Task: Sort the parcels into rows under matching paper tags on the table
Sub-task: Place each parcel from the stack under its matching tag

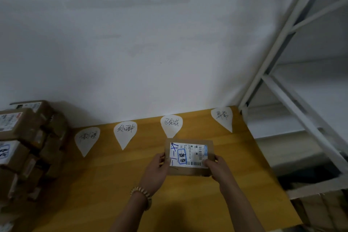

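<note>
Both hands, left (157, 168) and right (218, 168), grip one brown parcel (189, 156) by its side edges, just below the third paper tag (171, 125) on the yellow desk (105, 184).

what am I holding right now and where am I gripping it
A cardboard parcel, gripped by left hand on its left edge, right hand on its right.

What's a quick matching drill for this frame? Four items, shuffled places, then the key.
Items:
1. parcel
2. stack
3. bracelet
4. shelving

Places:
A. right of the table
B. left wrist
C. held in both hands, below the third tag from the left
D. left end of the table

Pairs: 1-C, 2-D, 3-B, 4-A
</note>
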